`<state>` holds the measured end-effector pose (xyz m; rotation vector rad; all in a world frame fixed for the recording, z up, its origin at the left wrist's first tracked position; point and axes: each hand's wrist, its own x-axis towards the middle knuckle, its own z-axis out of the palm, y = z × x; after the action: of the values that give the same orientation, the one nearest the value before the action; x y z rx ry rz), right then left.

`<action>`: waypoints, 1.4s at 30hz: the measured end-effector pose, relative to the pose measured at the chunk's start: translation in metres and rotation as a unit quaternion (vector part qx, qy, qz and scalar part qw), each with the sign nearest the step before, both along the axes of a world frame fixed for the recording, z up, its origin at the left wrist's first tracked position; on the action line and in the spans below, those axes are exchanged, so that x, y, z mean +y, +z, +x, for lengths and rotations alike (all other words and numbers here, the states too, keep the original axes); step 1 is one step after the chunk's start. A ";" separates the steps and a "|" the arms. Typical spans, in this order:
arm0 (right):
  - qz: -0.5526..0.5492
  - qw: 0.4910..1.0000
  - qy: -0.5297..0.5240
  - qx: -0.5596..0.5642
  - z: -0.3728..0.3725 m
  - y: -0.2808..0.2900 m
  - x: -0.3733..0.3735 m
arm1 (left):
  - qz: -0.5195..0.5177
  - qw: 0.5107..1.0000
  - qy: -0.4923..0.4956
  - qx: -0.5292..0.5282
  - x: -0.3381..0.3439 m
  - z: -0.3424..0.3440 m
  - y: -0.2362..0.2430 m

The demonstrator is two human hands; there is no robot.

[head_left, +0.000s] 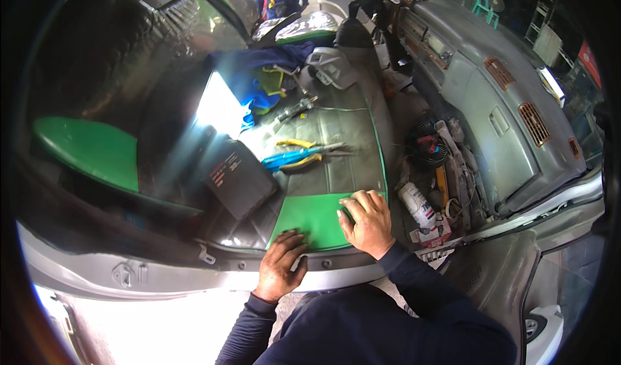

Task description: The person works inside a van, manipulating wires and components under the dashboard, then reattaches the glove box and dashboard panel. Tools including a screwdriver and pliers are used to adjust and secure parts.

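Note:
My left hand (281, 266) rests on the front edge of a dark vehicle seat (336, 122), its fingers stretched over the near left corner of a smooth green panel (307, 221). Across the panel, my right hand (369, 221) lies on its right side with bent fingers and the thumb apart. Neither hand shows a thing held in it. Beyond the panel, on the dark seat cushion, are blue-handled pliers (291, 157) and yellow-handled pliers (301, 165). A dark box-shaped case (239, 177) sits to their left.
Farther back are a grey cap (331, 67), blue cloth (259, 93) and a metal tool (294, 110). A white spray can (417, 204) and a small fan (430, 146) stand in the right footwell, below the grey dashboard (479, 100). The metal door sill (259, 279) runs before me.

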<state>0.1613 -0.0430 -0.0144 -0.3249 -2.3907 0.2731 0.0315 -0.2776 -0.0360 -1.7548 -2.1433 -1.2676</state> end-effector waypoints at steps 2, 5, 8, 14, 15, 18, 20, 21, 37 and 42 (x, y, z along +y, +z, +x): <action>-0.052 0.998 -0.005 -0.022 -0.004 -0.005 0.001 | -0.013 1.000 0.022 0.014 -0.015 0.001 -0.013; -0.082 0.997 -0.008 0.009 -0.004 -0.008 0.004 | 0.011 0.999 0.041 0.033 -0.010 0.008 -0.031; -0.078 0.997 -0.007 -0.003 -0.001 -0.007 0.002 | 0.039 0.995 0.077 0.051 0.002 0.014 -0.038; -0.078 0.993 0.016 -0.086 -0.016 0.019 0.037 | -0.033 0.996 0.076 0.032 0.002 0.020 -0.026; -0.037 0.997 0.021 -0.072 -0.026 0.023 0.049 | -0.045 0.995 0.076 0.037 0.002 0.021 -0.024; 0.053 0.995 0.038 -0.073 -0.064 0.028 0.075 | -0.070 0.994 0.076 0.047 0.004 0.020 -0.020; 0.072 0.991 0.057 -0.100 -0.085 0.019 0.076 | -0.082 0.992 0.085 0.050 0.006 0.022 -0.021; 0.070 0.988 0.070 -0.116 -0.097 0.015 0.075 | -0.086 0.991 0.092 0.045 0.007 0.023 -0.021; 0.033 0.997 0.059 -0.027 -0.094 -0.003 0.074 | -0.076 0.986 0.135 0.068 0.012 0.029 -0.026; 0.023 0.998 0.061 -0.018 -0.093 0.001 0.075 | -0.081 0.986 0.131 0.071 0.011 0.028 -0.026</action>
<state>0.0683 0.0317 -0.0130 -0.1640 -2.4515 0.2709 0.0592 -0.2661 -0.0624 -1.5000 -2.3517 -0.9008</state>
